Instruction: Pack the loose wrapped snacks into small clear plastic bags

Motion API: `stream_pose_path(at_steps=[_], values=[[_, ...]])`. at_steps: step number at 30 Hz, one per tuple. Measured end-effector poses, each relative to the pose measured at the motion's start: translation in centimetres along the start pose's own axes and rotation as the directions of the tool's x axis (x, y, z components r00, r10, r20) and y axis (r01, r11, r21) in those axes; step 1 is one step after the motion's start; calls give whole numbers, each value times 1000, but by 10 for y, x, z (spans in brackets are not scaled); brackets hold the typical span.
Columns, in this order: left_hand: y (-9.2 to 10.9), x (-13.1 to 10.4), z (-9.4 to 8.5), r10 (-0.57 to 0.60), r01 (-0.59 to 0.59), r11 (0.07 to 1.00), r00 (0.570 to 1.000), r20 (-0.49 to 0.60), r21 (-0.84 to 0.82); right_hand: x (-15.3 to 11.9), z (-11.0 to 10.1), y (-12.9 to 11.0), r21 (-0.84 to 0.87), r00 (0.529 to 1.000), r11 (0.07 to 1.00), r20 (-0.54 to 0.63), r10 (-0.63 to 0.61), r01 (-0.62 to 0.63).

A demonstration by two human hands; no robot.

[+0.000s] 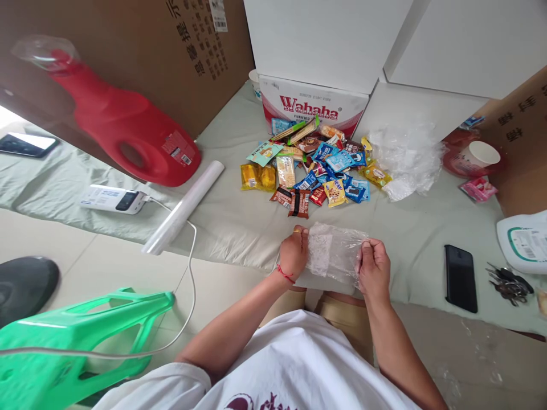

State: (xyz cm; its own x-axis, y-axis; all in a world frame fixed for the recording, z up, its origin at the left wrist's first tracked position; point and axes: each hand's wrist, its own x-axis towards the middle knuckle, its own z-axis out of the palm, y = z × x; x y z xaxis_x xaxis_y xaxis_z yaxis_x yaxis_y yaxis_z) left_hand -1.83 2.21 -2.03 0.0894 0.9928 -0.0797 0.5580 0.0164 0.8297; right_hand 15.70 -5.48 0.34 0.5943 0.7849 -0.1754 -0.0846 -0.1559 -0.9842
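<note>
A clear plastic bag (337,250) is stretched between my two hands, above the front edge of the cloth-covered surface. My left hand (294,250), with a red string at the wrist, pinches the bag's left end. At its right end, my right hand (374,263) grips the plastic between thumb and fingers. A whitish patch shows on the bag's left half. Just beyond it lies a pile of small wrapped snacks (337,192) in blue, brown, yellow and green wrappers. Right of the pile sits a heap of clear plastic bags (405,159).
Behind the snacks stands a Wahaha carton (314,102). To the left are a plastic film roll (183,208), a red jug (132,125), a power bank (113,199) and a green stool (85,336). A black phone (460,278), keys (509,283) and a paper cup (481,156) lie right.
</note>
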Motion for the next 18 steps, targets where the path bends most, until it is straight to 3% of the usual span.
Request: stream_pose_path(at_steps=[4,8,11,14,18], values=[[-4,6,-4,-31,32,999,999,-39,24,3,-9,3,-88,997,995,-59,-47,41],[-6,10,-9,7,-7,1000,999,-36,7,7,-16,5,-106,996,994,-74,-43,35],[0,14,-8,112,-113,993,994,19,40,7,-14,5,-87,999,996,-47,-24,20],[9,20,-2,264,-277,945,960,94,175,7,-11,7,-108,998,993,-43,-45,41],[16,28,8,300,-381,853,917,263,357,11,-12,13,-166,997,984,-31,-66,60]])
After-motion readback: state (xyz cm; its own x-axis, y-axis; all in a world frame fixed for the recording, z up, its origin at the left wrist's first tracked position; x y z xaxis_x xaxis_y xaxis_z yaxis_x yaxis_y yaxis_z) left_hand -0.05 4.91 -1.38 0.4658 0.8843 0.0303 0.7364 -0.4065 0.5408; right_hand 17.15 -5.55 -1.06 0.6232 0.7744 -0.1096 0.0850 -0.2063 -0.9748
